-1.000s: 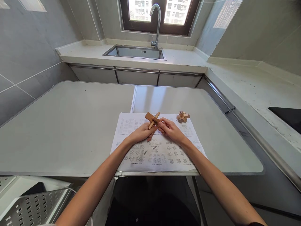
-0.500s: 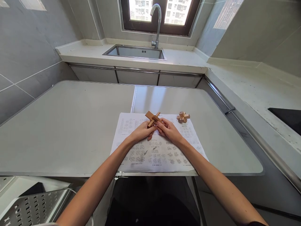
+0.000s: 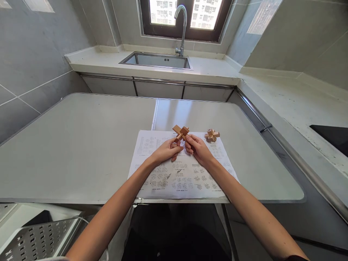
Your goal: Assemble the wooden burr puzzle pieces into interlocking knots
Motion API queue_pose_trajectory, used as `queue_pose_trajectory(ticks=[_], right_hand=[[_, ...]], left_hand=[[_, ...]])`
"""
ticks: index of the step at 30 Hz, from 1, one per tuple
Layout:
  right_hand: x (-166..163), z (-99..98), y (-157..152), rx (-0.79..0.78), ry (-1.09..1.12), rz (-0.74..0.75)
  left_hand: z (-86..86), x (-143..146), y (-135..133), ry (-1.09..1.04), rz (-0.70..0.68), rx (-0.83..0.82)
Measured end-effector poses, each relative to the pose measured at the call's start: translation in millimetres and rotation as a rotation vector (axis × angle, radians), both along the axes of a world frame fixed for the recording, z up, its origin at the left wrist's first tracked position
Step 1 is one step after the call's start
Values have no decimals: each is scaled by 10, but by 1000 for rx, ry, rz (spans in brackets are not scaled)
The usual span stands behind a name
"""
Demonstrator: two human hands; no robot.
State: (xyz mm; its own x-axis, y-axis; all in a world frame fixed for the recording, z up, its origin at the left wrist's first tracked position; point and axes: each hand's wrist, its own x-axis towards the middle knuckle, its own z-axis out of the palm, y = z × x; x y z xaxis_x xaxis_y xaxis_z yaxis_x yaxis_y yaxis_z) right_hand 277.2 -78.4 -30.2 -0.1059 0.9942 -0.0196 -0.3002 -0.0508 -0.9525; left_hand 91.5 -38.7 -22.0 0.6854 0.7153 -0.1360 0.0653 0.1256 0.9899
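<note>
Between my hands is a wooden burr puzzle [image 3: 181, 132] of crossed sticks, held just above the upper part of a printed sheet [image 3: 179, 181]. My left hand [image 3: 168, 150] is closed, thumb and fingers gripping the puzzle's lower left side. On the lower right side, my right hand [image 3: 196, 148] pinches the puzzle, its fingers curled under. Parts of the sticks are hidden behind my fingers. A second wooden puzzle [image 3: 212, 135], star-shaped and assembled, rests at the sheet's upper right corner, apart from my right hand.
The sheet lies on a pale table [image 3: 81, 152] with a seam down its middle. Beyond are a counter with a sink [image 3: 157, 61] and a tap [image 3: 183, 29] under a window. A perforated metal rack [image 3: 40, 239] stands below the table at the lower left.
The held puzzle has turned and shifted slightly up and to the right. My right fingers have changed their grip on it, and the hands are a little farther apart.
</note>
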Motion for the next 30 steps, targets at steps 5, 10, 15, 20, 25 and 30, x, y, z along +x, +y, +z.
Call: queue_pose_trajectory(ticks=[5,10,15,20,25,30], right_hand=[[32,14,20,-50,121,-36],[43,-3,37,-63,166,-60],[42,-6,35,-79,196,-60],[51,-6,35,-92,228,-59],[72,-31,55,-98,287,-59],[94,-37,68,-102,345,-74]], left_hand=[[14,8,-5,-13,2,-11],[30,16,-12,-21,-4,-12],[16,8,-3,-8,-10,7],[9,5,3,-12,-15,12],[13,14,4,-28,-19,-1],[34,10,-1,-15,-14,-3]])
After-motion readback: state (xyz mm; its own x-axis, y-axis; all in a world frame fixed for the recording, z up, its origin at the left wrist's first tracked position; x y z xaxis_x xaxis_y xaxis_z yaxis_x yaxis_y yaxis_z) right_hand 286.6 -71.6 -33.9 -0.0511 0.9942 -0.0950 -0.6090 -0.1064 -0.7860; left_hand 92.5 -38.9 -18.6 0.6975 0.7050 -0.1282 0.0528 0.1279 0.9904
